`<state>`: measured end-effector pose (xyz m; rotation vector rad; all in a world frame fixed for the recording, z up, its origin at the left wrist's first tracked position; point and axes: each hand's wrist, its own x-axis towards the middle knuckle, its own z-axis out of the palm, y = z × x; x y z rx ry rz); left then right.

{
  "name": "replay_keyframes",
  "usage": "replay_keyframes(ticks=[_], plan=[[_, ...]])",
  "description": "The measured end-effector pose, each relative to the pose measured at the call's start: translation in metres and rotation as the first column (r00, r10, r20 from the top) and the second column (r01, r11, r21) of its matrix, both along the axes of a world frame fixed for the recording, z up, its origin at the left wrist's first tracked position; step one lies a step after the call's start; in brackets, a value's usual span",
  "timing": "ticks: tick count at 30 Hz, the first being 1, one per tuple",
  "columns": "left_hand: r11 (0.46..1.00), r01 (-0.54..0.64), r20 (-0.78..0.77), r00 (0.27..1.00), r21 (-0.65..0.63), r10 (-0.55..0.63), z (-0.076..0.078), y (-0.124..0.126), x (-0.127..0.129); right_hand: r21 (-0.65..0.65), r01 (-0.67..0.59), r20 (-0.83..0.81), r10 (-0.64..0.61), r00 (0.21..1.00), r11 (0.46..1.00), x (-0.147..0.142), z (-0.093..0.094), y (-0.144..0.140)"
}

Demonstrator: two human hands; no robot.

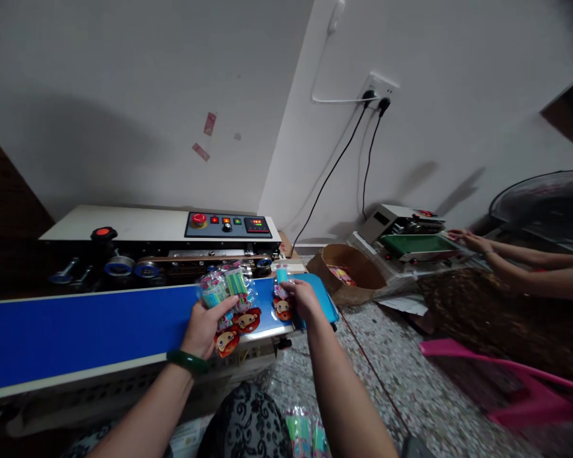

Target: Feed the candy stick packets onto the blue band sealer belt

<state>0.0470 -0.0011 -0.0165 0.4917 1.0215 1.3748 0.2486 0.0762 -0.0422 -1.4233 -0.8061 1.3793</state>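
Over the blue conveyor belt [100,321], my left hand [204,327] is closed on several clear plastic packets [237,286]. They hold pale green and blue sticks, and cartoon heads with red hair show at their lower ends. My right hand [302,298] pinches a single packet [282,308] of the same kind above the right end of the belt. Behind both hands runs a band sealing machine [138,224] with a red stop button [199,219] and a lit display [256,222].
A cardboard box [351,296] with colourful packets stands right of the belt. More packets [300,432] lie low, near my knee [248,423]. At right, another person's hands [472,240] are at a second machine [410,238]. A pink chair [510,375] and a fan [549,203] stand there.
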Motion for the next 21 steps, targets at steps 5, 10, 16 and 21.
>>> replay_keyframes(ticks=[5, 10, 16, 21], plan=[[1.000, -0.010, 0.001, 1.000, 0.003, 0.010, 0.001, 0.002, 0.002, 0.029, -0.011, 0.041, 0.010, 0.999, 1.000, -0.016, 0.003, 0.009], [1.000, -0.023, -0.015, 1.000, -0.008, 0.023, -0.001, 0.000, 0.005, 0.280, -0.200, 0.090, 0.181, 0.979, 0.939, -0.048, 0.025, -0.026], [0.999, 0.040, 0.026, 0.999, 0.012, -0.040, 0.003, -0.001, 0.007, 0.315, -0.254, 0.024, 0.260, 0.965, 0.914, -0.068, 0.031, -0.052], [0.998, 0.048, -0.068, 0.996, -0.030, -0.050, 0.002, -0.002, 0.002, 0.207, 0.000, -0.103, 0.021, 0.994, 0.978, -0.027, 0.018, -0.037]])
